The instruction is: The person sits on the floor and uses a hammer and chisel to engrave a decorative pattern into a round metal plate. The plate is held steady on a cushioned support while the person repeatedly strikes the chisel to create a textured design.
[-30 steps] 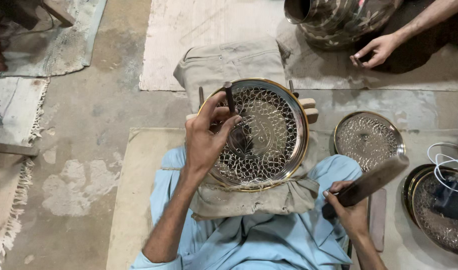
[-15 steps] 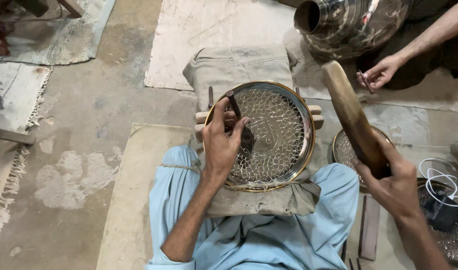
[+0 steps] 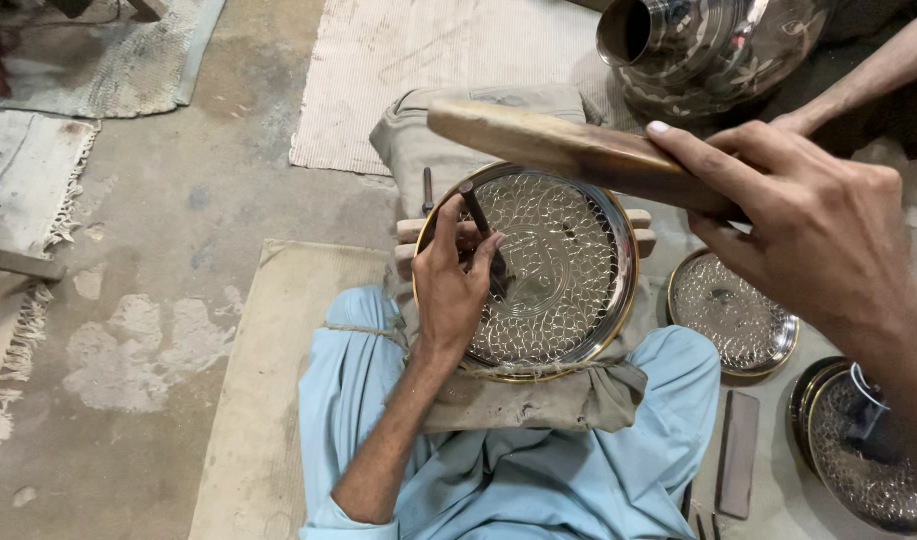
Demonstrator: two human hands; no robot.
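Engraved brass plate (image 3: 538, 270) sits on a cloth-wrapped pad (image 3: 518, 400) in the lap. R hand (image 3: 808, 220), clamped on a wooden mallet (image 3: 568, 150), holds it raised over the plate; L hand (image 3: 453, 285) pinches a steel punch (image 3: 483, 240), tip on the pattern. Mid-chasing, w/ strike pending: needs the mallet square on the punch head, L hand steady.

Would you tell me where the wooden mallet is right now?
In the head view, the wooden mallet is raised in the right hand, above the upper rim of the engraved round plate, right of the left hand holding the chisel.
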